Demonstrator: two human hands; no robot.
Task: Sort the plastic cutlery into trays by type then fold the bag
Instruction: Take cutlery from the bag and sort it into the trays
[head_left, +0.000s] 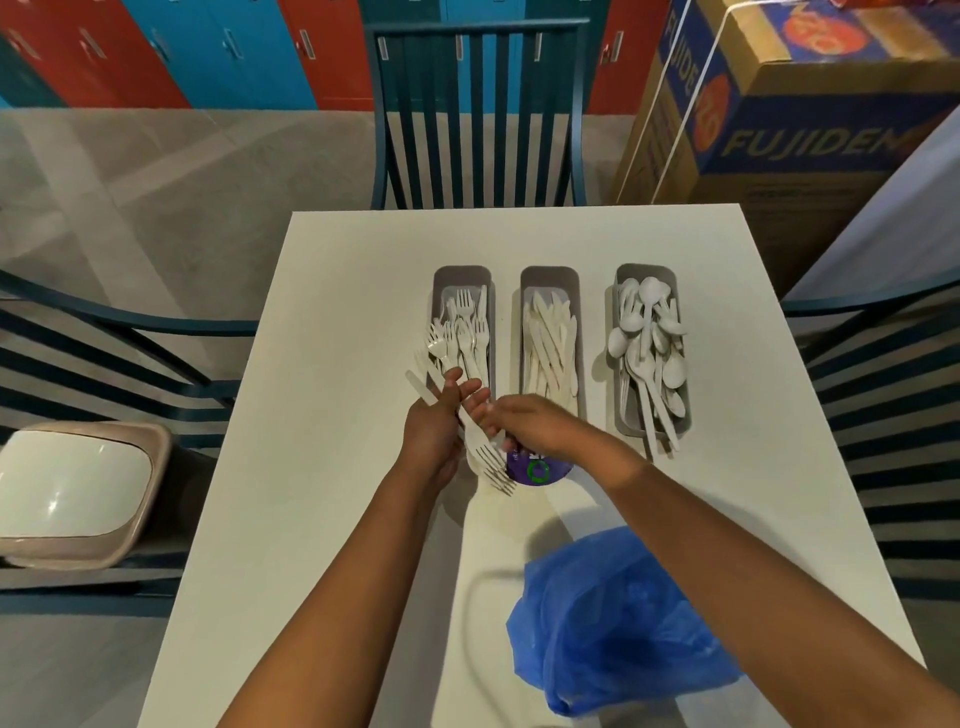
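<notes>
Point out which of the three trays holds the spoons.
The right-hand tray, farthest from the hands: round spoon bowls fill it, while the middle tray holds knives and the left tray forks.

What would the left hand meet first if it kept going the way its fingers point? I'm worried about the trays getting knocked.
Probably the fork tray. The left hand, holding forks, points up and away at that tray's near end, just ahead. Height above the table is unclear.
</notes>
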